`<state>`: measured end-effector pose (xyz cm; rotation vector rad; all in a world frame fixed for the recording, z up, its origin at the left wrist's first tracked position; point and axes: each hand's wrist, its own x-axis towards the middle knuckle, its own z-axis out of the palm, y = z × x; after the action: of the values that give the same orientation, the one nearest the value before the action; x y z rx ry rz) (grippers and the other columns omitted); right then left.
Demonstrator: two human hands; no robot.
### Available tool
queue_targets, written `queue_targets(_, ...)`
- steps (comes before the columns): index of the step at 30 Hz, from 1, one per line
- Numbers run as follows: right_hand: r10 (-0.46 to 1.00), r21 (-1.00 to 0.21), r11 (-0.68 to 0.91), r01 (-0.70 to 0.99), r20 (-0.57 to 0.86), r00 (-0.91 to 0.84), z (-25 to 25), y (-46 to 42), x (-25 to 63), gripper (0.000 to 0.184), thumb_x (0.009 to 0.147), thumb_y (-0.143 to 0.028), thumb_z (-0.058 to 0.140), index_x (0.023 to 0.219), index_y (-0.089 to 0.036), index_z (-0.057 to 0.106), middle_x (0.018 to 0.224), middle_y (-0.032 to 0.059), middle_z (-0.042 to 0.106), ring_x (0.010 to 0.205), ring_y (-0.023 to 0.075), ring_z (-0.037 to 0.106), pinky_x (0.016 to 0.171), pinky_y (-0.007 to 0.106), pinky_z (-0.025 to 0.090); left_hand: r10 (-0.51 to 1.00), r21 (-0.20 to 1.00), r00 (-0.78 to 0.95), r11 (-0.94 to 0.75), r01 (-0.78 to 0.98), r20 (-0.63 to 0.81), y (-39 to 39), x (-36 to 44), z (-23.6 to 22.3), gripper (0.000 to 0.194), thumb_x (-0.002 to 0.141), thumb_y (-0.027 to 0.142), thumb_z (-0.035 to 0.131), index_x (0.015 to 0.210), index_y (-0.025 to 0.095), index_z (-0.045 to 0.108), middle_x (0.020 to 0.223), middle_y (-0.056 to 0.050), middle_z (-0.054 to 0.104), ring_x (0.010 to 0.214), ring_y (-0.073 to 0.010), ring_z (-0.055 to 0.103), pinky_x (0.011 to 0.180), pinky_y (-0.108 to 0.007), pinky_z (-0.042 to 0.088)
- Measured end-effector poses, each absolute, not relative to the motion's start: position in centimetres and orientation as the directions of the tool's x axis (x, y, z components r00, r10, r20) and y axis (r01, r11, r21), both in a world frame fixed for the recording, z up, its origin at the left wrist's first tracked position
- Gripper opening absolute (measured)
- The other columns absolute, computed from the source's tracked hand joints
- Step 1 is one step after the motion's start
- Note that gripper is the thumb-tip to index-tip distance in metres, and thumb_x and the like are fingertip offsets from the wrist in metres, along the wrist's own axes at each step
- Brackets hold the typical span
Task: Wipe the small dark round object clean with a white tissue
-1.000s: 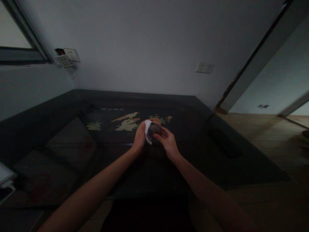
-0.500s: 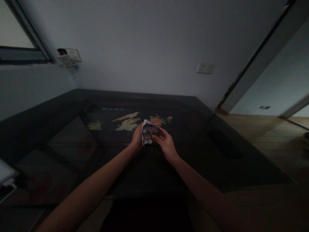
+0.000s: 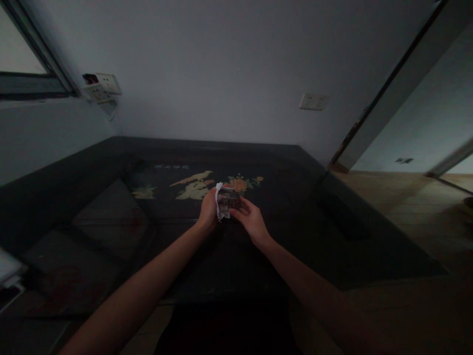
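Above the dark tabletop (image 3: pixel 229 266), both hands meet around a small dark, shiny object (image 3: pixel 229 198) with ridged sides. Its exact kind cannot be made out in this dim light. Crumpled white paper (image 3: pixel 223 214) wraps the object's left side, its torn edges sticking out above and below. My left hand (image 3: pixel 209 208) is closed around the paper and the object from the left, with most of its fingers hidden. From the right, my right hand (image 3: pixel 252 217) grips the object's edge between thumb and fingers.
Pale bird and orange flower decoration (image 3: pixel 236 184) covers the tabletop's middle. A long black object (image 3: pixel 343 217) lies on the right. Wall sockets (image 3: pixel 314 101) sit behind, with more sockets (image 3: pixel 107 83) in the left corner. A white item (image 3: pixel 9 266) stands at the left edge.
The dark object has turned in my hands, so its ridged side shows more. My right hand has shifted slightly lower on it. The paper stays around its left side.
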<state>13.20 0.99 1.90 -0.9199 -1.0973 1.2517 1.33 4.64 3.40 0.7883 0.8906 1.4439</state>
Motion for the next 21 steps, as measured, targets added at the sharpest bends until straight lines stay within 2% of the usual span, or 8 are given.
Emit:
queue_targets(3, 0.994, -0.962, 0.105, -0.254, 0.102, 0.027, 1.7, 1.1, 13.2, 0.057, 0.053, -0.027, 0.085, 0.105, -0.018, 0.064, 0.110, 0.0094, 0.071, 0.103, 0.0254, 0.066, 0.097, 0.042, 0.049, 0.997, 0.919, -0.078, -0.044, -0.392, 0.015, 4.5, 1.3, 3.5, 0.032, 0.084, 0.036, 0.048, 0.087, 0.013, 0.069, 0.083, -0.007, 0.072, 0.076, -0.0193, 0.066, 0.074, -0.029, 0.050)
queue_targets(6, 0.994, -0.955, 0.109, -0.277, 0.098, 0.055, 1.6, 1.2, 13.2, 0.058, 0.052, -0.026, 0.085, 0.105, -0.018, 0.063, 0.111, 0.0098, 0.071, 0.105, 0.0249, 0.066, 0.099, 0.042, 0.048, 0.973, 0.948, -0.141, -0.213, -0.237, 0.183, 3.8, 1.4, 3.6, 0.034, 0.089, 0.038, 0.045, 0.090, 0.015, 0.070, 0.090, -0.007, 0.071, 0.086, -0.0202, 0.064, 0.083, -0.029, 0.047)
queue_targets(11, 0.994, -0.939, 0.105, -0.328, 0.105, 0.017, 1.9, 0.9, 13.0, 0.059, 0.055, -0.028, 0.083, 0.109, -0.019, 0.063, 0.110, 0.0071, 0.072, 0.105, 0.0243, 0.066, 0.099, 0.041, 0.048, 0.892, 0.899, -0.164, -0.434, -0.059, 0.420, 2.3, 1.4, 4.3, 0.030, 0.091, 0.036, 0.047, 0.097, 0.018, 0.070, 0.102, -0.008, 0.068, 0.099, -0.0216, 0.060, 0.092, -0.028, 0.041)
queue_targets(15, 0.995, -0.938, 0.092, -0.335, 0.101, -0.009, 2.1, 0.7, 13.0, 0.051, 0.057, -0.032, 0.082, 0.104, -0.019, 0.067, 0.106, 0.0062, 0.073, 0.103, 0.0243, 0.066, 0.098, 0.040, 0.048, 0.840, 0.846, -0.104, -0.533, 0.019, 0.532, 2.1, 1.0, 4.6, 0.029, 0.090, 0.036, 0.048, 0.100, 0.020, 0.070, 0.110, -0.008, 0.066, 0.109, -0.0228, 0.056, 0.099, -0.030, 0.038)
queue_targets(18, 0.997, -0.939, 0.071, -0.338, 0.076, 0.000, 2.0, 0.8, 13.2, 0.051, 0.057, -0.033, 0.083, 0.103, -0.018, 0.068, 0.104, 0.0067, 0.073, 0.101, 0.0243, 0.066, 0.096, 0.040, 0.048, 0.887, 0.888, -0.059, -0.460, -0.018, 0.458, 2.9, 0.8, 4.8, 0.031, 0.089, 0.036, 0.046, 0.098, 0.019, 0.071, 0.106, -0.008, 0.068, 0.102, -0.0231, 0.059, 0.094, -0.031, 0.042)
queue_targets(21, 0.998, -0.938, 0.052, -0.342, 0.057, -0.007, 1.9, 0.9, 13.3, 0.049, 0.057, -0.035, 0.083, 0.101, -0.017, 0.069, 0.102, 0.0076, 0.073, 0.097, 0.0242, 0.067, 0.094, 0.040, 0.049, 0.980, 0.961, 0.005, -0.196, -0.197, 0.201, 4.2, 0.6, 4.9, 0.030, 0.085, 0.033, 0.048, 0.092, 0.016, 0.072, 0.093, -0.008, 0.071, 0.091, -0.0232, 0.064, 0.085, -0.031, 0.047)
